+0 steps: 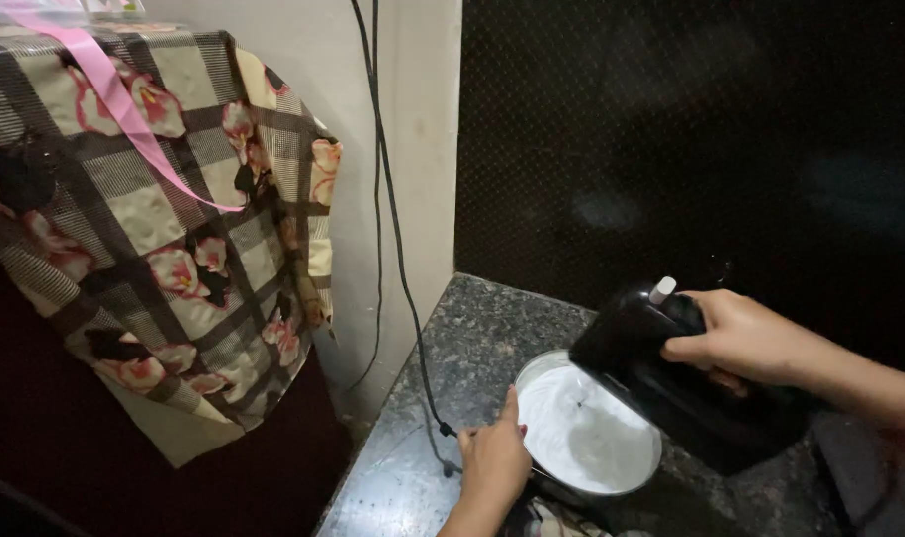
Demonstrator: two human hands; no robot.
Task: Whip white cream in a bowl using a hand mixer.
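Mixer: black hand mixer held over a round metal bowl of white whipped mix, on the right half of the granite table.
Right hand: right hand wrapped shut around the mixer's top handle, thumb side toward a small white button.
Left hand: left hand pressed against the bowl's near-left rim, fingers together and pointing up toward the wall; whether it grips the rim cannot be told.
Long axis: mixer body runs from upper left to lower right, its front end over the bowl and its rear toward the person's forearm; 1 thin beater shaft drops from it into the mix.
Edges: table's left edge falls away just beside the left hand; a pale wall and a dark tiled backsplash close the far side.
Open room: bare granite between the bowl and the back corner; the bowl sits near the front-left edge.
Cord: black cable hangs down the wall and reaches the table just left of the left hand.
Beyond the edge: checked floral cloth with a pink ribbon, well apart from the bowl.
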